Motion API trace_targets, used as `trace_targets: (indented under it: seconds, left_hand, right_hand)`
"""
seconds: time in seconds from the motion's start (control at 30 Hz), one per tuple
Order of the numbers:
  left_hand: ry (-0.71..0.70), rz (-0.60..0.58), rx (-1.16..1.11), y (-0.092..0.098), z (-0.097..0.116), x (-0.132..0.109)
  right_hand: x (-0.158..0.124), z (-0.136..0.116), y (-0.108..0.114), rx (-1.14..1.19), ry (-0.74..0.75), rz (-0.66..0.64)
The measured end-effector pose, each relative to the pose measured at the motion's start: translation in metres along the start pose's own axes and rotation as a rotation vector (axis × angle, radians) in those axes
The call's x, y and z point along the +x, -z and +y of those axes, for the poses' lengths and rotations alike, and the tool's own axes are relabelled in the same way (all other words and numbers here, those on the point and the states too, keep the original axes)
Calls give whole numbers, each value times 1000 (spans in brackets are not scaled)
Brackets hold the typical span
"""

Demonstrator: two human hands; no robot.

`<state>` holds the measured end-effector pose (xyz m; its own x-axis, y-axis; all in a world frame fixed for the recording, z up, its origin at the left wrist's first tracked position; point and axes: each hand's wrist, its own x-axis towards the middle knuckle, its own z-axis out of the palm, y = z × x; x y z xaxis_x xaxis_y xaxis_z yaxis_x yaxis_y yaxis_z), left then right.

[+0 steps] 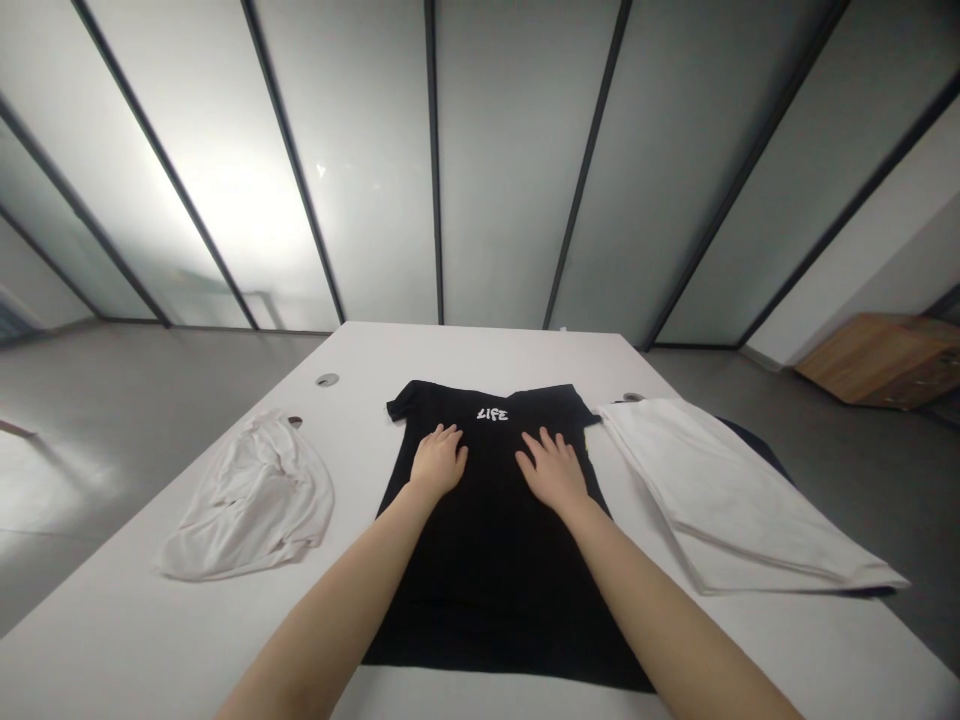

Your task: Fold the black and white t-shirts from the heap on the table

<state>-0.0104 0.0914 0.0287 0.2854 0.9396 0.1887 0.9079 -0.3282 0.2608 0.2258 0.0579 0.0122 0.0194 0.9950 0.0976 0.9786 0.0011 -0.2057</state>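
Note:
A black T-shirt (502,580) lies spread on the white table, its short sleeves at the far end and its hem toward me. White lettering shows across its upper part. My left hand (439,460) rests flat on the left side of the shirt, fingers stretched out. On the right side, my right hand (553,468) lies flat too, its fingers spread. Neither hand grips the fabric. The shirt's left sleeve looks bunched at its end.
A crumpled white garment (251,500) lies on the table (480,350) at the left. At the right are folded white fabric (735,490) and dark cloth (754,440) partly under it. Round cable holes (328,380) sit near the edges. Frosted glass panels (502,160) stand behind.

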Motion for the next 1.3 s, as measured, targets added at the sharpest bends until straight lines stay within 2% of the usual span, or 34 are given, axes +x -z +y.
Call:
trace_targets:
  seconds: [0.1, 0.2, 0.57, 0.7, 0.8, 0.9, 1.0, 1.1, 1.17, 1.23, 1.3]
  left_hand:
    - [6, -50, 55, -10, -16, -17]
    - [15, -74, 104, -11, -18, -39]
    - [49, -105, 184, -3, 13, -120]
    - [25, -105, 168, -2, 19, -141]
    - [-14, -122, 161, 2, 25, -149]
    - [-33, -160, 169, 17, 34, -134]
    - [-24, -189, 164, 38, 45, -86]
    - [-37, -75, 102, 46, 47, -25]
    - [-22, 12, 36, 39, 36, 8]
    - [61, 92, -6, 26, 15, 28]
    - [182, 129, -27, 13, -10, 35]
  right_hand:
    - [-5, 25, -6, -45, -48, -14]
    - [-21, 36, -7, -90, -33, -32]
    - [-88, 30, -5, -109, -25, -101]
    - [-101, 34, 8, -105, -38, -177]
    - [-92, 36, 31, -52, -61, -256]
    - [-56, 33, 58, 48, -101, -241]
    - [-7, 24, 69, 180, -98, -26]
    - [34, 15, 56, 358, -50, 173]
    - [48, 15, 40, 379, -61, 201]
    - [52, 20, 24, 374, -87, 204]
    - [52, 29, 12, 364, -99, 194]
